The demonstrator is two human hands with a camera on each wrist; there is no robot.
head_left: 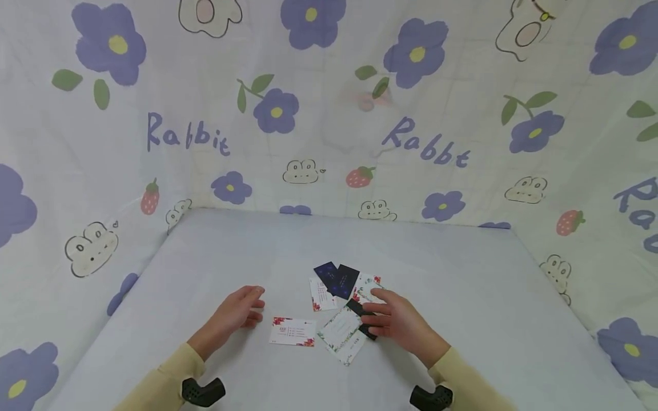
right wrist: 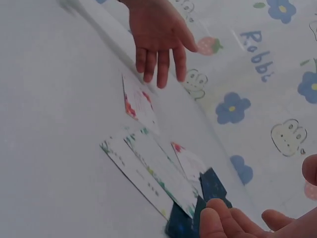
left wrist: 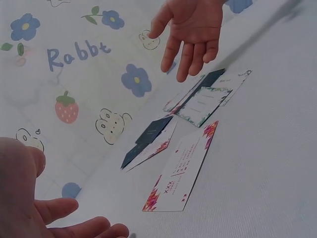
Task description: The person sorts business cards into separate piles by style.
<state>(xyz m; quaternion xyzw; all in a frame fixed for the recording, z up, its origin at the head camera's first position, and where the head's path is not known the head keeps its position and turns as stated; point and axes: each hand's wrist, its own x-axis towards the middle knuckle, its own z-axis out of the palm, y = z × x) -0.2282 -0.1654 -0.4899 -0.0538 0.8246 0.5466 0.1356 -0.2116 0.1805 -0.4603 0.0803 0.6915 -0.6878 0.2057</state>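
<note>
Resting left hand (head_left: 233, 315) on grey table (head_left: 462, 319), fingers relaxed and straight, grasping nothing. Just right of it, 1 white floral card (head_left: 292, 331) lying flat, apart from fingertips. Further right, loose card pile (head_left: 343, 302), white and dark blue overlapping. Right hand (head_left: 401, 322) over pile's right edge, fingers extended, touching black card (head_left: 362, 315).

White floral-cornered card (head_left: 292, 331) lies flat alone, left of the pile; green-edged white cards (head_left: 341, 334) overlap near right, black card (head_left: 362, 317) under them, two dark blue cards (head_left: 337, 278) fanned farther back
</note>
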